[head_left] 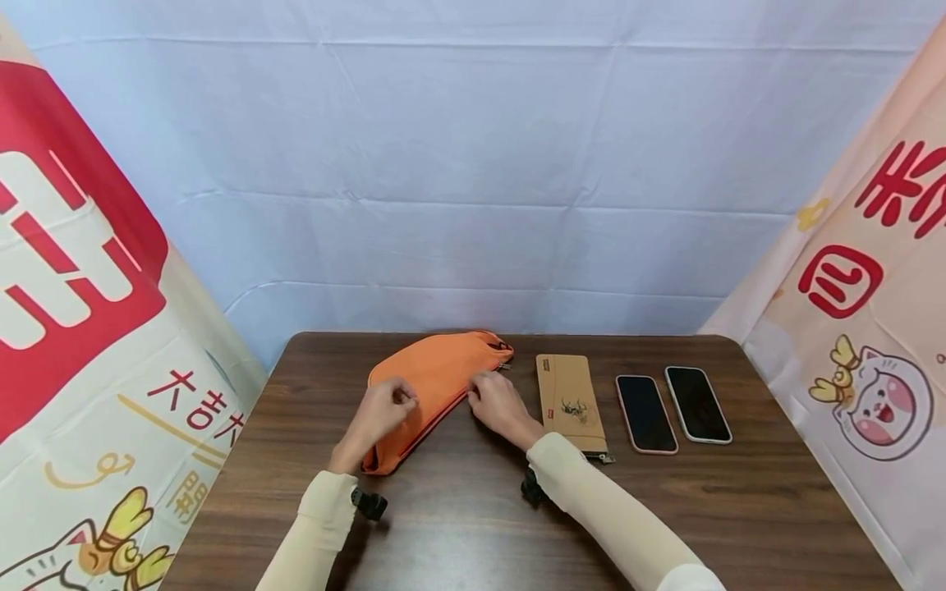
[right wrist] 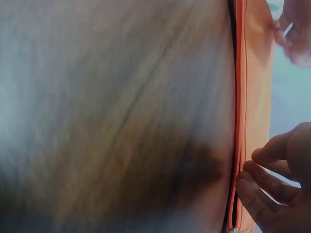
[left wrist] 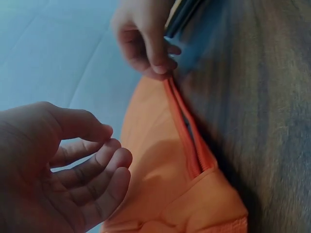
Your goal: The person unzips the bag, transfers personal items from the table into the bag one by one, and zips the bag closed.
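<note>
An orange zippered pouch (head_left: 436, 365) lies slanted on the table, its zip edge facing the person. In the left wrist view the zip (left wrist: 187, 126) is parted, with a dark gap between its orange tapes. My right hand (head_left: 501, 402) pinches the zip edge toward the pouch's far right end; a metal zip pull (head_left: 504, 366) shows just beyond it. My left hand (head_left: 386, 410) hovers by the pouch's left part, fingers loosely bent and thumb near the fingertips, with nothing held. Whatever the pouch contains is hidden.
Right of the pouch lies a tan wallet (head_left: 567, 394) with a dark printed picture and a zip at its near end. Beyond it are a pink-edged phone (head_left: 646, 414) and a white-edged phone (head_left: 698, 405), both dark-screened. A pale cloth (head_left: 473, 246) hangs behind the table.
</note>
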A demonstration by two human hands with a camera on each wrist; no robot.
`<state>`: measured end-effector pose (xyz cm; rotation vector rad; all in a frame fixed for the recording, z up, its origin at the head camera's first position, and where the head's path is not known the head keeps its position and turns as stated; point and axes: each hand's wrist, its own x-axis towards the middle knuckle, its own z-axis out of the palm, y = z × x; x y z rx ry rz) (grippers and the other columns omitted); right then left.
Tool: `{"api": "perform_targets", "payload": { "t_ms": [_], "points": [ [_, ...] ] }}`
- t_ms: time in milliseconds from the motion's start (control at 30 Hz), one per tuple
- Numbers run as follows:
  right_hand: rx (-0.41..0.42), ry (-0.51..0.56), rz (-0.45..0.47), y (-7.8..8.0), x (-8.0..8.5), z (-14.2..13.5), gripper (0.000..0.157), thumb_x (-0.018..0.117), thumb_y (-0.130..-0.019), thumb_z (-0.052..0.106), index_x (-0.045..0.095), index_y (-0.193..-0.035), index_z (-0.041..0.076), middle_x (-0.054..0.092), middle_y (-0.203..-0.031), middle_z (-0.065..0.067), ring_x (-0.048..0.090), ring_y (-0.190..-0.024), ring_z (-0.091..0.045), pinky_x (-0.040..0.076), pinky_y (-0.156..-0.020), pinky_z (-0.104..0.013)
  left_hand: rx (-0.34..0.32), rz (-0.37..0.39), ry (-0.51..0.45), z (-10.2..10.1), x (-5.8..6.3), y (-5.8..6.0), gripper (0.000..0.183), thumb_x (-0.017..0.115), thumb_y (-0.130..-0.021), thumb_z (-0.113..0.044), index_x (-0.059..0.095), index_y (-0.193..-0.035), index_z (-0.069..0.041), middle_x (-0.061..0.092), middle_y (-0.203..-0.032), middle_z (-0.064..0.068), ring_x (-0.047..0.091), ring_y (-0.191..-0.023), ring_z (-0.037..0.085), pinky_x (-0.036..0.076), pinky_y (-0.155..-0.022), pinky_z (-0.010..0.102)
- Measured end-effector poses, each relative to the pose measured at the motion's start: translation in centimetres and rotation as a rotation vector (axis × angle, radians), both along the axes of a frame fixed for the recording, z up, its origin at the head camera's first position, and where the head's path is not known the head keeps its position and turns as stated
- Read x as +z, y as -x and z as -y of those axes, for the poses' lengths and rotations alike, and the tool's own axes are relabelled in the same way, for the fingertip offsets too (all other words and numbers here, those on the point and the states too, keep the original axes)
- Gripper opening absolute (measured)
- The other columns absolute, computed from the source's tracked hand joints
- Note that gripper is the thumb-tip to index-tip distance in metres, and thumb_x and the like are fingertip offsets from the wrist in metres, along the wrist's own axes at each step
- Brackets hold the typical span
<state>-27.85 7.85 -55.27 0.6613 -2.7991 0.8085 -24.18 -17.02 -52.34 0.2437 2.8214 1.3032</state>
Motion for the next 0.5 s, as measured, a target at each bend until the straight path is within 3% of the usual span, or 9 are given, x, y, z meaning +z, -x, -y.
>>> {"api": "perform_targets", "payload": {
  "t_ms": [233,500],
  "points": [
    [0.06,-0.03,0.017,-0.8,-0.1,0.7,0.007,0.069,-0.101,0.007,0.075,-0.1,0.007,0.07,-0.103,-0.007,0.068,-0.098,-0.027,0.059,-0.084,-0.044,-0.05,-0.029,0.074,-1.2,-0.5,0.4,0.004,0.071,-0.1,-0.012,0.07,-0.097,-0.013,0.068,-0.086,0.0,0.059,-0.071,0.013,0.051,-0.067,0.032],
    [0.119,-0.102,-0.01,-1.1,-0.6,1.0,0.008,0.071,-0.1,0.007,0.076,-0.105,0.006,0.07,-0.115,-0.01,0.065,-0.112,-0.03,0.057,-0.096,-0.046,-0.108,-0.078,0.234,-2.1,-1.4,0.9,0.006,0.073,-0.098,-0.009,0.068,-0.097,-0.013,0.065,-0.093,0.001,0.058,-0.077,0.014,0.052,-0.071,0.035]
  ]
}}
